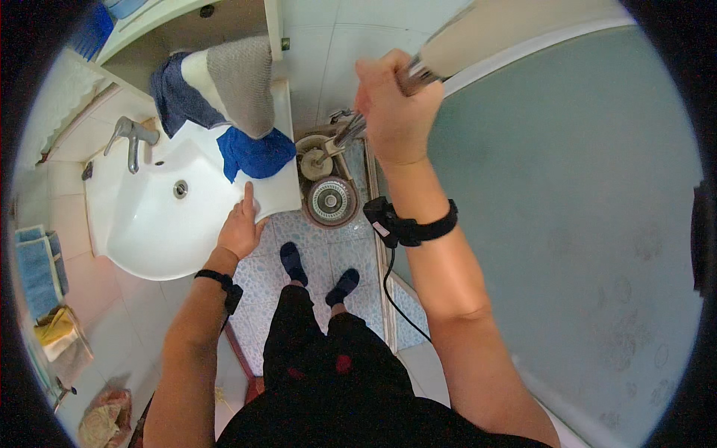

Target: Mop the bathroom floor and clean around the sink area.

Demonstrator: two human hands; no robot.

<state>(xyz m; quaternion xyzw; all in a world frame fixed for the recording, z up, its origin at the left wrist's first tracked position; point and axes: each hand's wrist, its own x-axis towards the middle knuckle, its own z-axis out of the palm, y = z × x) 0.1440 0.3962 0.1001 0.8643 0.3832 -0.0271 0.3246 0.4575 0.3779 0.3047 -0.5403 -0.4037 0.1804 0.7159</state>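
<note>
My right hand [396,120] is wrapped around the metal pole of a spin mop [353,130]. Its thick beige upper part is blurred and runs to the top of the view. The pole slants down to a round mop head plate [317,164] in one side of a mop bucket [307,217]. Beside that plate is the round slotted spin basket [330,200]. My left hand [240,228] rests on the front rim of a white washbasin [162,238], index finger extended, thumb apart, holding nothing. Its fingertip lies just short of a crumpled blue cloth [255,154] on the basin's ledge.
A grey, white and dark blue towel [238,84] hangs from the cabinet [218,28] above the ledge. The faucet [134,140] stands at the basin's back. A large frosted panel [549,185] borders my right side. My feet are on patterned floor tiles [313,255].
</note>
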